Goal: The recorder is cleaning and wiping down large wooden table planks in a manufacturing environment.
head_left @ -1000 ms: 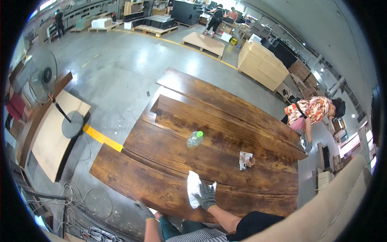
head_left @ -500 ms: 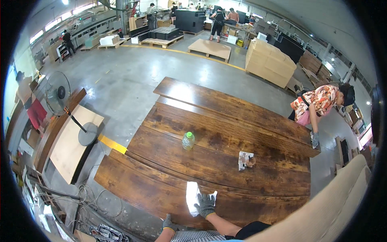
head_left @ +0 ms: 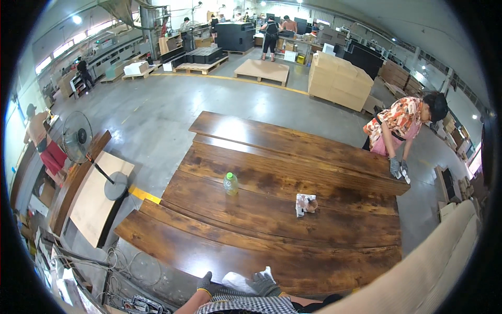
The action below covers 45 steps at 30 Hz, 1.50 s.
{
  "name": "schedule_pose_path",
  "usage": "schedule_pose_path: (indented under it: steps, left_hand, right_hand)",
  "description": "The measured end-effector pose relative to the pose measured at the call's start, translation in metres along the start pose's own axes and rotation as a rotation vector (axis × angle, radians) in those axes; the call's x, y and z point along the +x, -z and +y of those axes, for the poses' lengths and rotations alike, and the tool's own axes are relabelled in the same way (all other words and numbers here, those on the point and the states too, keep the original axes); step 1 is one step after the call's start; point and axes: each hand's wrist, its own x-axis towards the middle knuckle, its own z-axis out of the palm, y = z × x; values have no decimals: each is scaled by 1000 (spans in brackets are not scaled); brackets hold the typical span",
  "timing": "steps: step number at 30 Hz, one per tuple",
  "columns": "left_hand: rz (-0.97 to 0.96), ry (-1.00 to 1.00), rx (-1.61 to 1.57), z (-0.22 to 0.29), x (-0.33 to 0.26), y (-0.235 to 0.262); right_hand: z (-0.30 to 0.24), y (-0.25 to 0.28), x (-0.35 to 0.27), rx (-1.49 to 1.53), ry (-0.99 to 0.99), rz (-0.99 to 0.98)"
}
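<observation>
Near the lower edge, my right hand (head_left: pixel 265 285) in a grey glove is closed on a white cloth (head_left: pixel 237 281), close to the front edge of the nearest dark brown wooden board (head_left: pixel 209 254). My left hand (head_left: pixel 208 285), gloved too, is at that front edge just left of the cloth. Its thumb points up over the board; its other fingers are mostly hidden. Several such boards lie side by side before me. A clear bottle (head_left: pixel 230 184) with a green cap stands on them. To its right lies a stained white cloth (head_left: pixel 305 204) with a brownish round thing on it.
At the far right, a co-worker (head_left: pixel 400 123) bends over the end of the farthest board with gloved hands and a white cloth. A standing fan (head_left: pixel 78 137) is on the left beside a pale panel (head_left: pixel 99 193). Cables (head_left: pixel 117 261) lie on the floor at lower left.
My right hand and the white cloth have come back toward me and the front edge. My left hand has shifted slightly left. The co-worker's second hand now shows at the board's end.
</observation>
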Motion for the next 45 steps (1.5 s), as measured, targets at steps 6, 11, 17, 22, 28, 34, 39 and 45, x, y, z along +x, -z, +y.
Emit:
schedule_pose_path:
  steps: [6, 11, 17, 22, 28, 34, 39, 45]
  left_hand:
    - [56, -283, 523, 30, 2, -12]
    - [74, -694, 1438, 79, -90, -132]
    - [180, -1695, 2101, 130, -131, -186]
    - [-370, -1055, 2491, 145, -61, -207]
    - [-491, -733, 2743, 154, -19, -229]
    - [-767, -670, 2801, 171, -32, -254]
    - [-1031, -895, 2674, 186, -6, -256]
    - [-937, -782, 2883, 221, -13, -257]
  right_hand:
    - [3, 27, 10, -305, -142, 60]
    - [15, 135, 24, 160, -215, 82]
    - [30, 189, 67, 43, -430, -101]
    - [27, 164, 98, -45, -553, -53]
    - [-30, 152, 180, -104, -486, 236]
    - [37, 190, 62, -285, -925, 53]
    - [91, 216, -45, -521, -867, 157]
    - [62, 207, -8, -391, -1023, 129]
